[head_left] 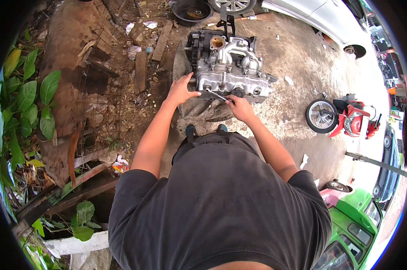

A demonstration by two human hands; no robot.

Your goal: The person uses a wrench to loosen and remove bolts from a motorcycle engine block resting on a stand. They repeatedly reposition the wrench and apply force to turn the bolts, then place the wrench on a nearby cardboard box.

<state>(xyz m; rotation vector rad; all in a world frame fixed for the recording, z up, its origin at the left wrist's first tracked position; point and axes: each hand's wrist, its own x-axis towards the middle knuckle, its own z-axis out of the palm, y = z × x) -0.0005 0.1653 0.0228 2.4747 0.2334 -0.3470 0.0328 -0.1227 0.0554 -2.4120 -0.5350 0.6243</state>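
In front of me stands an engine (226, 83) with a silver metal cover on its near side and a curved intake manifold on top. My right hand (240, 109) grips the end of a slim metal wrench (218, 95). The wrench's far end meets a round fitting at the cover's near left corner; its exact seat is too small to tell. Against the engine's left edge rests my left hand (182, 91), with thumb and fingers spread and nothing held. A round dark cap (237, 92) sits on the cover near my right hand.
A grey cloth (194, 110) lies under the engine. Wooden planks (141, 72) and litter are on the dirt to the left. Behind the engine are a black basin (191, 12) and a silver car (309, 15). To the right are a red motorcycle (353, 120) and a green vehicle (354, 220).
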